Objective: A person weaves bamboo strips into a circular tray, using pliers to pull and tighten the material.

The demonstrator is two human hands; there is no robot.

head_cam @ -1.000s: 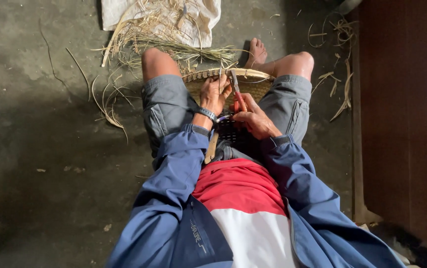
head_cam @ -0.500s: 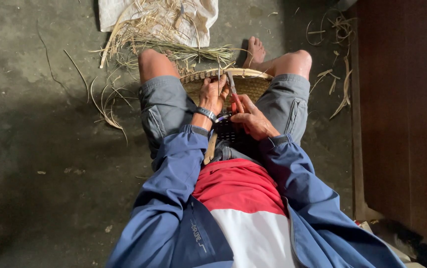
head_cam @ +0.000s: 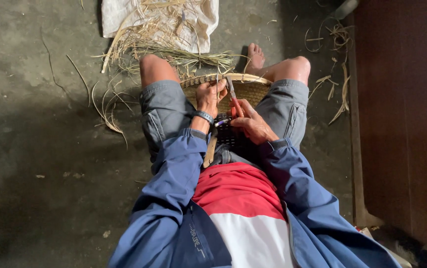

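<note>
- We find the woven basket (head_cam: pixel 246 89) resting on our lap between the knees, its rim turned toward the feet.
- Our left hand (head_cam: pixel 210 95) has its fingers (head_cam: pixel 219 89) closed over the near rim, pinning a thin straw strand (head_cam: pixel 217 74) that stands up from it.
- Our right hand (head_cam: pixel 253 124) is wrapped around the red handles of the pliers (head_cam: pixel 233 99), whose tip lies just beside the left fingers at the rim.
- Risk: with tool tip and fingers this close, a slip could nip the left hand.
- Risk: a hard pull could snap the strand or distort the rim weave.
- Risk: the basket sits loosely on the lap and could tilt off toward the floor (head_cam: pixel 39 149), where loose straw (head_cam: pixel 174 52) lies.
</note>
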